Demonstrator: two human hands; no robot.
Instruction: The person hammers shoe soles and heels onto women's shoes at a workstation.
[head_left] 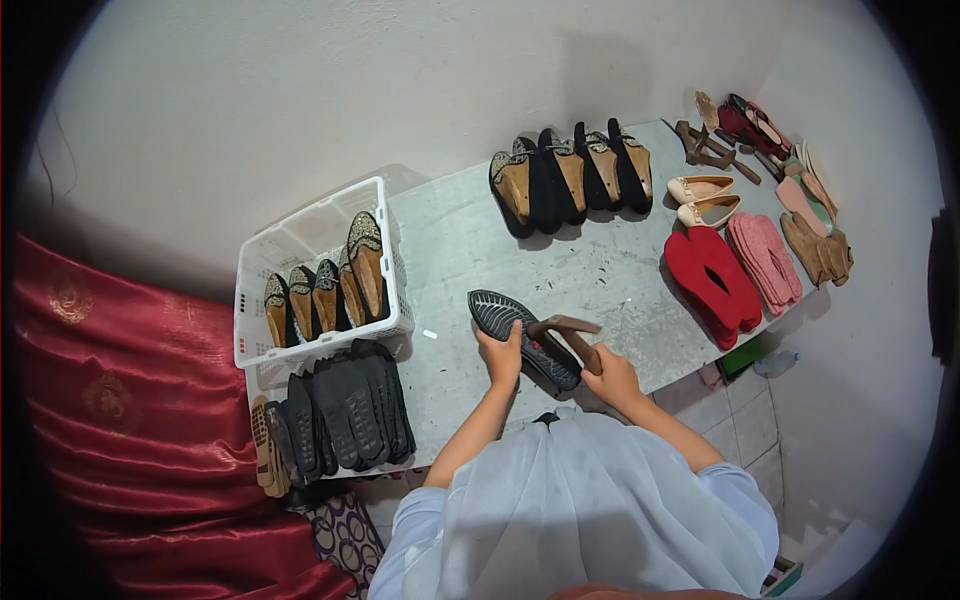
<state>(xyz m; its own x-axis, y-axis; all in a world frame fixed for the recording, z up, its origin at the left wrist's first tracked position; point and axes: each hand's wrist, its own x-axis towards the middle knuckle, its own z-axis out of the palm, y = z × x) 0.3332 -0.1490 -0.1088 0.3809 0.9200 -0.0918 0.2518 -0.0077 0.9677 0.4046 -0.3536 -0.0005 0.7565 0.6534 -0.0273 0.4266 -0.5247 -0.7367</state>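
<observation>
My left hand [502, 358] grips the side of a shoe [493, 310] lying with its black ridged sole facing up near the table's front edge. My fingers wrap round the handle of a hammer [577, 345] in my right hand [612, 377]. The hammer's head overlaps the middle of the sole in this view, close to my left thumb. Part of the shoe is hidden behind the hammer and my left hand.
A white plastic basket [392, 250] with several shoes on wooden lasts stands left, beside stacked black soles [350, 415]. More black shoes [570, 175] line the back of the table [440, 215]. Red pieces [700, 275], pink pieces [765, 262] and cream flats [706, 208] lie right.
</observation>
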